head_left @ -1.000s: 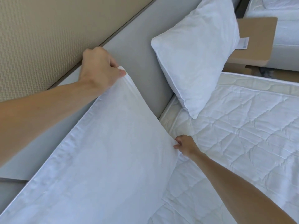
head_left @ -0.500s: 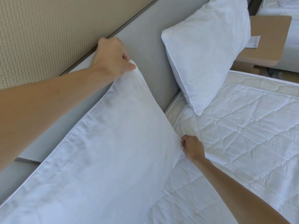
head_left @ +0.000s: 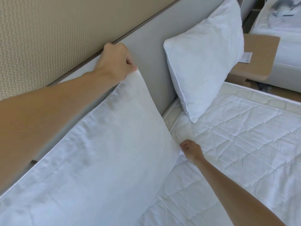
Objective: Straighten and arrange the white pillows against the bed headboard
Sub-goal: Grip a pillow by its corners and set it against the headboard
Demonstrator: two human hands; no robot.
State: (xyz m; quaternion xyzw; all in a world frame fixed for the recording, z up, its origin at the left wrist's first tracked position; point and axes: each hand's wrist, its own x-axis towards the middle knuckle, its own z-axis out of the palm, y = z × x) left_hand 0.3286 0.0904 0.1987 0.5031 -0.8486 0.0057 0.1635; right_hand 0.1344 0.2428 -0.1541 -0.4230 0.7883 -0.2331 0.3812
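Observation:
A large white pillow [head_left: 104,160] leans against the grey headboard [head_left: 146,49] and fills the lower left of the view. My left hand [head_left: 115,62] pinches its upper corner, up against the headboard. My right hand [head_left: 190,150] grips its lower right corner down on the quilted mattress [head_left: 244,144]. A second white pillow [head_left: 205,62] stands propped against the headboard further along, with a small tag at its far edge. A gap of bare headboard separates the two pillows.
A beige textured wall [head_left: 48,30] rises behind the headboard. Beyond the far pillow stands a tan wooden nightstand [head_left: 260,57], and past it another bed [head_left: 280,22] with something dark on it.
Both hands have kept their hold on the pillow's corners. The near pillow has shifted slightly along the headboard toward the far pillow, and the view has tilted a little.

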